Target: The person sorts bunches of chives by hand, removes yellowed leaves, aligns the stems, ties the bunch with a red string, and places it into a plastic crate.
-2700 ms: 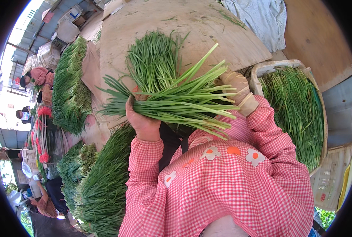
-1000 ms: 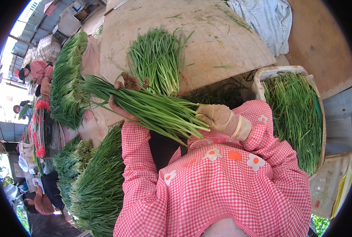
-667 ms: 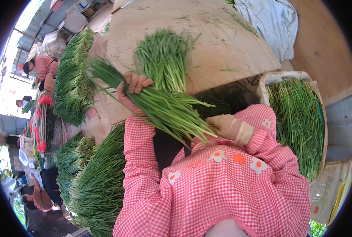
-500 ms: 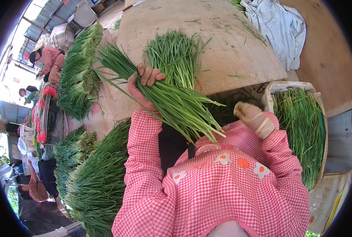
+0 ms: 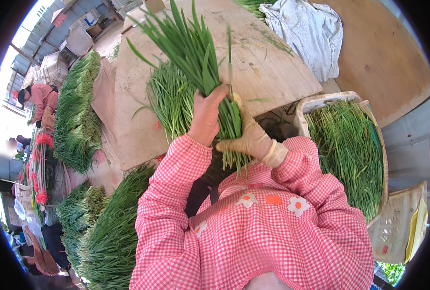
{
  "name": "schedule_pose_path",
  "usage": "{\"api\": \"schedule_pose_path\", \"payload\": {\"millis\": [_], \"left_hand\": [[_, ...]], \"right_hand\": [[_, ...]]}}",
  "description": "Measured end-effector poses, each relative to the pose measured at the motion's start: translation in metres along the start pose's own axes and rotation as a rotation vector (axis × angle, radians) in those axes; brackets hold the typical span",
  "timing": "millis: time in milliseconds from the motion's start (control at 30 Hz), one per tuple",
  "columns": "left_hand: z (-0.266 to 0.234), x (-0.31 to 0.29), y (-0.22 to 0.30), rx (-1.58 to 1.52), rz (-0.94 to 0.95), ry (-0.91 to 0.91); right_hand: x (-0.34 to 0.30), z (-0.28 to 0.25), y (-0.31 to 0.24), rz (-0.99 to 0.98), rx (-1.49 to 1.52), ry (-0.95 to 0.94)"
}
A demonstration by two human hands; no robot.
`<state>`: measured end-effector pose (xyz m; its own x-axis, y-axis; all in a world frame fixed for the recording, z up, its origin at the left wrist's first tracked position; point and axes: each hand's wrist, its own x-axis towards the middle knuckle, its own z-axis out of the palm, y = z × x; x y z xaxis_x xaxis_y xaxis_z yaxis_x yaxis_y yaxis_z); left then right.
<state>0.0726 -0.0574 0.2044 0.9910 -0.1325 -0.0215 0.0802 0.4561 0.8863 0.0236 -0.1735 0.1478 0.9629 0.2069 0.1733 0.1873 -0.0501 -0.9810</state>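
The fingers point(image 5: 219, 93) of our left hand point(image 5: 205, 117) are closed firmly around the middle of a bunch of greens point(image 5: 186, 55), which we hold up in front of us, leafy tips pointing away and pale stalk ends toward our chest. Our right hand point(image 5: 251, 137), in a tan glove with a pale cuff, is at the lower stalks, its thumb lying across their front; its other fingers are partly hidden, so we cannot tell how tightly they close. 1 thin blade point(image 5: 230, 50) stands blurred above that hand. Just beyond the bunch, partly covered by it, a pile of greens point(image 5: 166, 99) lies on the wooden counter point(image 5: 278, 77), where loose scraps point(image 5: 275, 42) are scattered. We wear a red-and-white checked smock point(image 5: 268, 241) with 3 pale flower patches. At our right, a white crate point(image 5: 300, 113) is filled with more greens point(image 5: 345, 154), and a pale patterned cloth point(image 5: 307, 38) lies crumpled at the counter's far right edge. To our left we see a long heap point(image 5: 77, 116) and a nearer heap point(image 5: 116, 237) of greens, some red ties point(image 5: 43, 140), and, farther off, a person in pink point(image 5: 43, 99).
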Motion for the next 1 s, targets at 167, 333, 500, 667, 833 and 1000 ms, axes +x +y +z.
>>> {"api": "schedule_pose_path", "payload": {"millis": [167, 333, 500, 667, 833, 1000], "left_hand": [[0.017, 0.009, -0.007, 0.077, 0.035, -0.038], [0.013, 0.01, -0.001, 0.235, -0.001, -0.258], [-0.037, 0.006, -0.006, 0.224, 0.081, -0.282], [-0.074, -0.051, -0.075, -0.06, -0.249, -0.546], [-0.1, -0.074, -0.15, -0.488, -0.715, -0.286], [-0.105, -0.068, -0.152, -0.362, -0.705, -0.128]], "right_hand": [[0.018, -0.007, 0.022, 0.0, 0.227, 0.002], [0.009, -0.025, 0.02, 0.235, 0.456, -0.188], [0.001, -0.045, 0.016, 0.323, 0.591, -0.257], [0.012, -0.039, 0.018, 0.397, 0.741, -0.207], [0.035, -0.034, 0.077, 0.654, 0.512, -0.174], [-0.019, -0.01, 0.079, 0.68, 0.742, -0.185]]}}
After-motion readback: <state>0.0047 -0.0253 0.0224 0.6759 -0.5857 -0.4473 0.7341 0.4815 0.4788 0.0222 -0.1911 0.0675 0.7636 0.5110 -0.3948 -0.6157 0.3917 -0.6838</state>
